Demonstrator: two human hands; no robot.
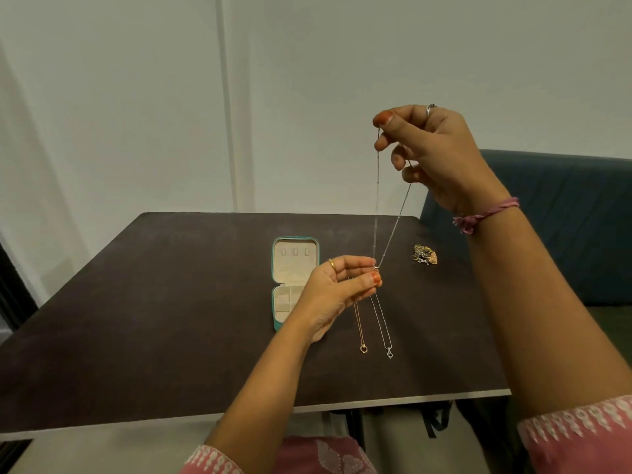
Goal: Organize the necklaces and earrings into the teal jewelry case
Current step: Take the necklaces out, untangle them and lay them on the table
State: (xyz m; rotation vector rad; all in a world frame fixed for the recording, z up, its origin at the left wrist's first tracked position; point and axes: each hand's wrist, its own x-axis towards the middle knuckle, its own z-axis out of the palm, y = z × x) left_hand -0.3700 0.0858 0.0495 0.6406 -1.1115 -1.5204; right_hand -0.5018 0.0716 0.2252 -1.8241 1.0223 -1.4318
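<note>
Three necklaces in all, placed relative to the open teal jewelry case on the dark desk. One silver chain hangs in the air right of the case: the right hand, raised high, pinches its ends; the left hand, just right of the case, pinches its lowest point. Gold necklace and silver necklace lie flat, right of the case (pendants nearest the onlooker). Earring pile: farther right.

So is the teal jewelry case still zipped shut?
No, the teal jewelry case lies open on the dark table, its beige lining and compartments showing.
</note>
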